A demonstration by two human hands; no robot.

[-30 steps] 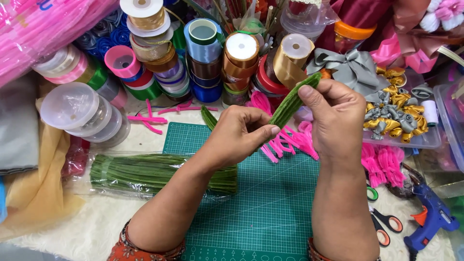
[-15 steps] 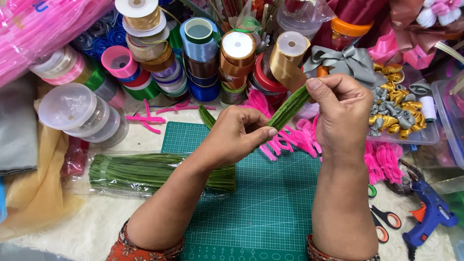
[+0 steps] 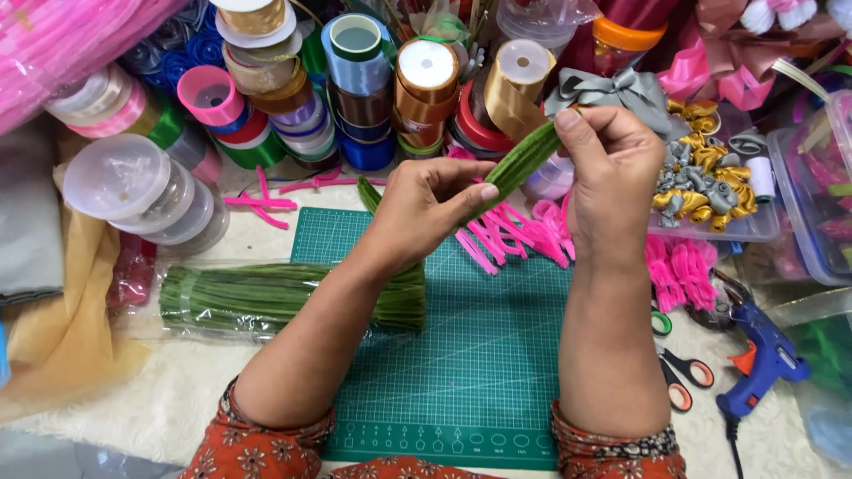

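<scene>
Both hands point(image 3: 426, 208) point(image 3: 612, 173) pinch green stem point(image 3: 524, 161); its lower end hidden.

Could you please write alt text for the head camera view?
Both hands, left hand and right hand, hold a green stem above a green cutting mat. Ribbon spools stand behind; a blue glue gun lies right.

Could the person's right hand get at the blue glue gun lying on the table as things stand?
Probably yes, once freed: the blue glue gun lies uncovered on the right hand's own side, past the scissors, nothing over it. But that hand now pinches the green strip together with the left hand.
</scene>
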